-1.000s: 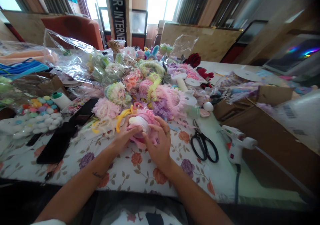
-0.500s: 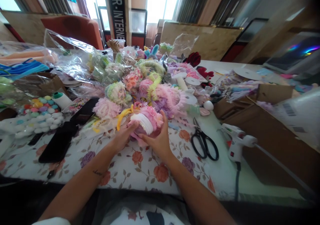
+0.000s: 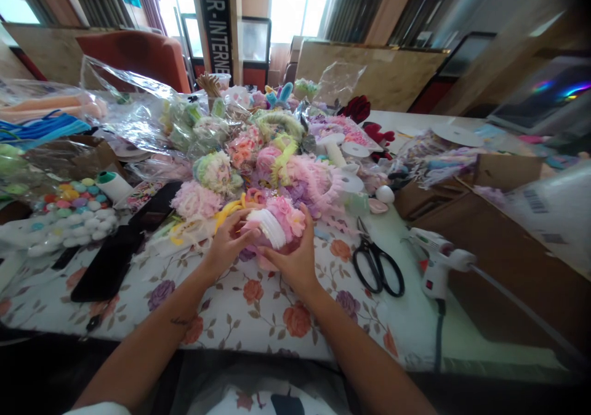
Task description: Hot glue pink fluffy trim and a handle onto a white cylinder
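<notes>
Between my two hands is a rounded pink craft piece [image 3: 272,225], with a white band across its middle and ruffled pink trim on its right side. My left hand [image 3: 229,241] grips its left side, thumb on the front. Around its right side curl the fingers of my right hand [image 3: 295,252], the thumb near the lower front edge. Its underside and back are hidden. Yellow fuzzy strips [image 3: 229,210] lie just behind my left hand. A heap of pastel yarn and trims, with a pink fluffy bundle [image 3: 197,199], rises beyond the piece.
Black-handled scissors [image 3: 377,266] lie to the right on the floral tablecloth [image 3: 221,326]. Beside them a white glue gun [image 3: 434,261] leans near a cardboard box [image 3: 498,267]. On the left are a black phone [image 3: 107,264], pompoms [image 3: 85,218] and a thread spool [image 3: 113,186].
The pink piece has been turned, so its white band and ruffled trim show more openly. My right fingers have moved off its front to its right side. Both hands still hold it.
</notes>
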The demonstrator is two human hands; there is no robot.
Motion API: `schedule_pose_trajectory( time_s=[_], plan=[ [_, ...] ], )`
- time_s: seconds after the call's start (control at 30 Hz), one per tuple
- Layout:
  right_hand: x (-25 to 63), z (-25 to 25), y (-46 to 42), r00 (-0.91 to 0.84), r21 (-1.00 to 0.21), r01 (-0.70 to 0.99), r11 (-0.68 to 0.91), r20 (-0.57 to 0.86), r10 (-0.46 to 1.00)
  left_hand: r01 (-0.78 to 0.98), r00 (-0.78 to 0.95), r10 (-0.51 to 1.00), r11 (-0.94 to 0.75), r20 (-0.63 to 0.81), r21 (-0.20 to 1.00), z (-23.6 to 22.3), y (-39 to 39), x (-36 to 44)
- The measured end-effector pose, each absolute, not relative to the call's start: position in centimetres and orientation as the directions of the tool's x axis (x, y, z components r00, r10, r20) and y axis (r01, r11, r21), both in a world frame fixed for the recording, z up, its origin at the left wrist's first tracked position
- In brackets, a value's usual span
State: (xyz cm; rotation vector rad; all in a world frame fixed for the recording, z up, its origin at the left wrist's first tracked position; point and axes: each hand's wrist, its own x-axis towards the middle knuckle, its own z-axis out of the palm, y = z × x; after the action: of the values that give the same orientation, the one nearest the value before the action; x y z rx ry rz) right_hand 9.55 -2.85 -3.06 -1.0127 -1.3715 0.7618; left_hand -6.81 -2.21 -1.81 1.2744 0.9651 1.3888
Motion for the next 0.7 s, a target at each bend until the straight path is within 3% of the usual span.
schedule_pose_trajectory(
  time_s=[0.2, 0.43, 0.57, 0.7],
  plan=[
    [9.7, -3.1, -2.9, 0.141, -0.874, 0.215, 0.436, 0.469, 0.872, -0.065, -0.135, 0.966, -0.229, 0.218, 0.971, -1.7, -2.5, -6.9],
    [9.8, -4.0, -2.4, 0.114, -0.784, 0.356, 0.508, 0.576, 0.809, -0.193, 0.079, 0.995, -0.042, 0.058, 0.980, -1.5, -2.8, -7.1],
    [10.0, -4.1, -2.2, 0.078, -0.728, 0.415, 0.546, 0.627, 0.775, -0.184, 0.015, 0.990, -0.137, 0.143, 0.973, -1.4, -2.8, -7.1],
    [9.9, -4.1, -2.3, 0.068, -0.720, 0.423, 0.551, 0.631, 0.773, -0.039, -0.100, 0.943, -0.322, 0.317, 0.946, -1.1, -2.8, -7.1]
  ],
)
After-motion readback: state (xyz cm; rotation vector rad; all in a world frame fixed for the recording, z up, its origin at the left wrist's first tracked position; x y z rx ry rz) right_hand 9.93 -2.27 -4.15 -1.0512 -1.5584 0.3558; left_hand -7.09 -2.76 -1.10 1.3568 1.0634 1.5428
